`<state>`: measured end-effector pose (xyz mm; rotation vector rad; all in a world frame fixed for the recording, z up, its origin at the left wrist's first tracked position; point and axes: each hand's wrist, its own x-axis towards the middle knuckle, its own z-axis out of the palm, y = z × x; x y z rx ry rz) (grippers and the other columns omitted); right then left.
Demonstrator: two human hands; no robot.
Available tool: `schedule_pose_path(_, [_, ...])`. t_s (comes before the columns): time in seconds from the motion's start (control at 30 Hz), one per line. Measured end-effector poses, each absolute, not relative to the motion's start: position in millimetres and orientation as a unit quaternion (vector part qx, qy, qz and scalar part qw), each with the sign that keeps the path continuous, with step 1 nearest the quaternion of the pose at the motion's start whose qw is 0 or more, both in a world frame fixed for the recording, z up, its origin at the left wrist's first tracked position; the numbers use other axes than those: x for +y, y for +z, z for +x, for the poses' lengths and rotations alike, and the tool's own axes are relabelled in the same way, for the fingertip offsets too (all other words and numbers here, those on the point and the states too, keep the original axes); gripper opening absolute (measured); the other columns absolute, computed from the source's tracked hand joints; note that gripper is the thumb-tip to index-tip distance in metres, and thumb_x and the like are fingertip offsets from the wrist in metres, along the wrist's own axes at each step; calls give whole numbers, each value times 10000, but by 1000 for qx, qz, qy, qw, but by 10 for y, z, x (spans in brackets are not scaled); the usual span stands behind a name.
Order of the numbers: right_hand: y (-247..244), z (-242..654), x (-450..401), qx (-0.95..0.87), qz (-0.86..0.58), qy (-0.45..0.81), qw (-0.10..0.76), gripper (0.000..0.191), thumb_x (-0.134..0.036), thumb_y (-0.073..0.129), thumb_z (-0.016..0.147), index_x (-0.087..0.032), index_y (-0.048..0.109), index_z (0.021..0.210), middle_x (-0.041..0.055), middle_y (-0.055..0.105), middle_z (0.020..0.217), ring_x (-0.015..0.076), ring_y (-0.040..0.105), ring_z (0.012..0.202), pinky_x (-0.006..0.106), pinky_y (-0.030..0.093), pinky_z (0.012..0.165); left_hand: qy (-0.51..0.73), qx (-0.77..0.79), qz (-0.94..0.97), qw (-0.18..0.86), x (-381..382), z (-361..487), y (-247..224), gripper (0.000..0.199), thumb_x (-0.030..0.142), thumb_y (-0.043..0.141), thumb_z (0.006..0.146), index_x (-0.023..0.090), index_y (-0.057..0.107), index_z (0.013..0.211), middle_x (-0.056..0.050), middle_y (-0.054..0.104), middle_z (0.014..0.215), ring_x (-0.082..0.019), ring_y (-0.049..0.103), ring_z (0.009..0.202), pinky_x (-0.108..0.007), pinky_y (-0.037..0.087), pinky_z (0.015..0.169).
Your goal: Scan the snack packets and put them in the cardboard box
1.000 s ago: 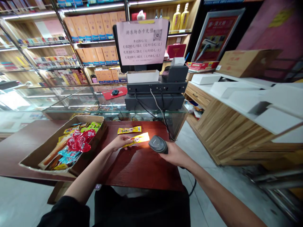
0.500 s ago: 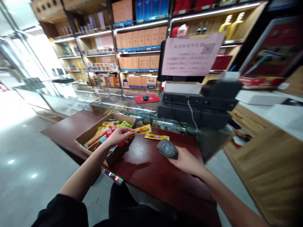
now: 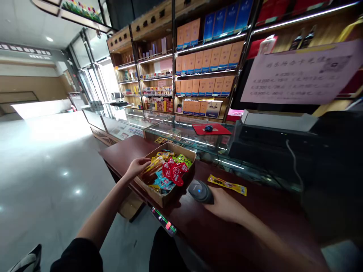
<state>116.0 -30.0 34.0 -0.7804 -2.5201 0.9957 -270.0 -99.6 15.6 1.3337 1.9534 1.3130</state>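
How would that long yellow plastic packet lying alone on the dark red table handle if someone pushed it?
The long yellow plastic packet is probably light, being so slim. Its glossy surface may feel slippery. Lying flat, it seems likelier to slide than roll on the smooth dark red table.

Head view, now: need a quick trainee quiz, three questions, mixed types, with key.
1. Multiple choice: what does the right hand grip?
A) a bottle
B) a handheld scanner
C) a phone

2. True or false: the computer mouse rests on the red mat.

3. Short answer: how many yellow packets can be seen lying on the tabletop, outside the cardboard box?

Key:
1. B
2. True
3. One
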Motion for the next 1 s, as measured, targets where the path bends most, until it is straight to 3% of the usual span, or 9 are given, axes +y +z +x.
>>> schedule_pose_path(0.2, [360,1312,-234,-884,-302,313,171,272,-174,624,715,-222,683,975,47,745,940,247,685,868,324,503,798,463,679,530,208,-812,-2385,265,457,499,689,744,147,737,1032,-87,754,1000,-237,697,911,-308,529,823])
schedule_pose_path(0.4, [354,1780,-291,-861,-357,307,191,384,-188,645,699,-210,675,1081,75,740,1021,265,686,925,348,504,829,461,603,604,243,-416,-1412,323,381,445,653,795,148,735,1020,-81,753,968,-225,697,871,-316,540,804])
schedule_pose_path(0.67, [114,2776,-462,-814,-469,282,196,289,-181,621,699,-208,684,980,54,754,931,251,698,860,286,493,743,380,516,706,301,336,-152,-85,328,427,620,820,172,732,995,-67,743,983,-206,690,876,-297,536,819])
schedule_pose_path(0.77, [47,3077,-554,-793,-500,282,205,299,-208,624,712,-184,678,1005,68,749,966,253,695,901,287,495,760,352,547,716,252,626,80,-361,338,391,625,820,188,710,1077,-78,715,1098,-224,662,998,-330,504,911])
schedule_pose_path(0.83, [-6,3231,-619,-779,-516,285,212,308,-230,632,721,-170,676,1020,75,744,983,256,691,919,302,498,783,310,611,708,173,762,152,-523,447,379,667,785,175,667,1182,-121,668,1193,-268,599,1134,-378,449,991])
schedule_pose_path(0.93, [-121,3389,-702,-762,-532,289,230,330,-253,640,734,-172,674,1052,76,741,1002,257,688,935,320,500,806,200,703,670,130,846,192,-688,634,448,733,704,144,630,1251,-194,619,1237,-355,540,1197,-442,436,976])
schedule_pose_path(1.0, [-207,3449,-736,-752,-536,296,245,324,-260,638,745,-181,673,1057,72,743,1007,254,690,938,320,503,804,163,714,667,139,834,209,-749,571,436,751,679,152,679,1169,-186,644,1185,-351,570,1148,-409,457,927])
